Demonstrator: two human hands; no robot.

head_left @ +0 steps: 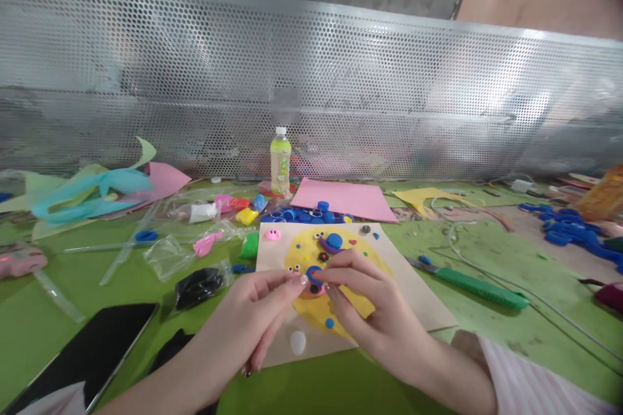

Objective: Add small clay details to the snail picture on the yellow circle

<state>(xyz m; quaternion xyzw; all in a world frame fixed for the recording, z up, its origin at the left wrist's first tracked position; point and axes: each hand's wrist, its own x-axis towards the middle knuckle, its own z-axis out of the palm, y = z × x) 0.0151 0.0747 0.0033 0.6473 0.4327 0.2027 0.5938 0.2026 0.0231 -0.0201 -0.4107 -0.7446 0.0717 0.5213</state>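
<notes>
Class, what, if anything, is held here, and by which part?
A small round blue piece: the fingers of the right hand appear to hold its edge; whether the left hand grips too is unclear.

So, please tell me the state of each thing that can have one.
Left hand: fingers bent.
Right hand: fingers bent.
Blue piece: between both hands' fingertips.
Pale sheet: flat, decorated.
Pink sheet: lying flat.
Bottle: upright, capped.
Phone: lying flat, screen dark.
Green-handled knife: lying down, blade apparently out.
</notes>
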